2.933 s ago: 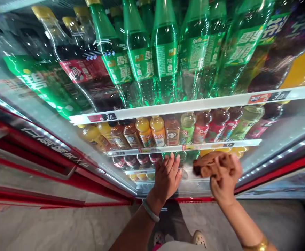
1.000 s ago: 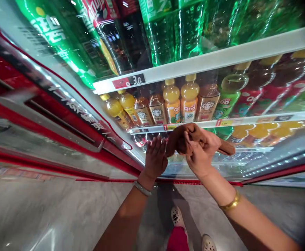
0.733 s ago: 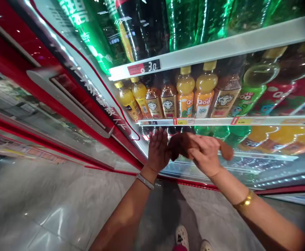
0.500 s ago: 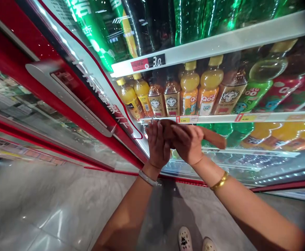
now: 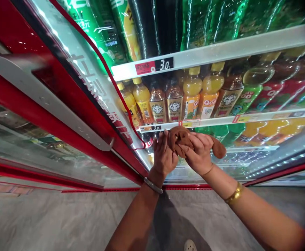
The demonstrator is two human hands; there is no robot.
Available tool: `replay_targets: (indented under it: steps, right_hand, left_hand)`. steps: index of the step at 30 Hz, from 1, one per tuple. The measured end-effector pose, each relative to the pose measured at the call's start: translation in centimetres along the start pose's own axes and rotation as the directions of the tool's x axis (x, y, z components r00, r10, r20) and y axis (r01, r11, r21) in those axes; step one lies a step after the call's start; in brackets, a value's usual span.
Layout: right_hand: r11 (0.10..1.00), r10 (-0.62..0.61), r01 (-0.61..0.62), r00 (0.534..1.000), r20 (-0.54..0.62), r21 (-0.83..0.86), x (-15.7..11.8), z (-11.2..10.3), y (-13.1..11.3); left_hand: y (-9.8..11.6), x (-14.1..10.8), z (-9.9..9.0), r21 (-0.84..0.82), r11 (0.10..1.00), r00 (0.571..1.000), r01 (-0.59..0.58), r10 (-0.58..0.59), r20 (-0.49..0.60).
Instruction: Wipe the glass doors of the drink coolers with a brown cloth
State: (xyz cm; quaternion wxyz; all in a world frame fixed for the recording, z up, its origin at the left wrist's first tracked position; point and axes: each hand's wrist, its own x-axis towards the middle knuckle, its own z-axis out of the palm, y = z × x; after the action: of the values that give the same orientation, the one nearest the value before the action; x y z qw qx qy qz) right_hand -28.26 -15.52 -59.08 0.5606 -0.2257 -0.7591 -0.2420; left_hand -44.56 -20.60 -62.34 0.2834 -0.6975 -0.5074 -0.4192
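Observation:
My right hand (image 5: 200, 153) grips a bunched brown cloth (image 5: 178, 137), fingers wrapped round it, and one end of the cloth hangs out past the knuckles on the right. Just left of the cloth, my left hand (image 5: 165, 158) has its fingers stretched out and pointing up. Its palm side faces the cloth, but whether it touches the cloth or the glass I cannot tell. Both hands are in front of a lit drinks cooler, near a shelf edge (image 5: 215, 120). Behind them stand small drink bottles (image 5: 174, 104) with brown and orange labels.
A long grey door handle (image 5: 50, 104) on a red frame (image 5: 8, 83) sticks out at the left. Large green bottles (image 5: 100, 38) fill the upper shelf. Below lie the cooler's red bottom edge (image 5: 186, 187) and the grey floor (image 5: 71, 219). One light shoe (image 5: 190, 245) shows at the bottom.
The brown cloth has gone from stretched and smeared by motion to bunched up beside my right hand. Both hands sit slightly lower and further right in view, and the view has shifted.

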Motion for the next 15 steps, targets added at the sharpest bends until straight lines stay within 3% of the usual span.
replay_targets:
  steps: [4,11,15]
  right_hand:
    - [0.999,-0.05,0.048,0.995,0.086,0.02,-2.0,-0.2,0.5]
    - [0.999,-0.042,0.043,0.999,0.031,-0.016,-2.7,0.4,0.7]
    - [1.0,0.007,-0.007,1.0,0.018,-0.013,-5.2,1.0,0.1]
  left_hand:
    - [-0.1,-0.1,0.4,0.029,0.999,0.999,-0.027,0.028,-0.042]
    - [0.3,-0.2,0.7,0.055,0.998,1.0,-0.017,0.018,-0.013]
    - [0.0,-1.9,0.7,0.076,0.996,0.998,-0.044,0.04,0.047]
